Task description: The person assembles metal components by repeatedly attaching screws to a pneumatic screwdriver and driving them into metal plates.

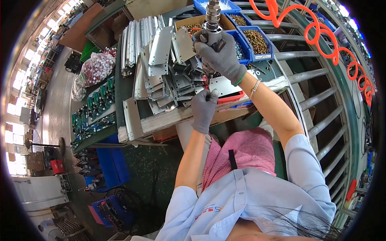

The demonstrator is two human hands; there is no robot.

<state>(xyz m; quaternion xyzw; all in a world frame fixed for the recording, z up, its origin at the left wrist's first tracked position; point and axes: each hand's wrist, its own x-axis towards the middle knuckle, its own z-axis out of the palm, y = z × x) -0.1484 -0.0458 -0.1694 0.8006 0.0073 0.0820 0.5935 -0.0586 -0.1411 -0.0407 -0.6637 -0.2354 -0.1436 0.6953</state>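
My right hand [226, 57], in a grey glove, is wrapped round an air screwdriver [212, 18] held upright with its tip down. Below the tip, my left hand [204, 107], also gloved, is closed at the bench's front edge. What its fingers pinch, if anything, is hidden. Just left of both hands lies a heap of bent sheet-metal brackets [161, 50] with small holes. A flat silver metal piece [226, 85] sits beneath my right wrist, by a red tray [233, 98].
Blue bins [270, 47] of brass-coloured screws [256, 41] stand behind my right hand, beside a cardboard box [185, 22]. An orange coiled air hose [315, 28] hangs over a roller conveyor [315, 94] on the right. Green circuit boards [98, 100] fill a rack at left.
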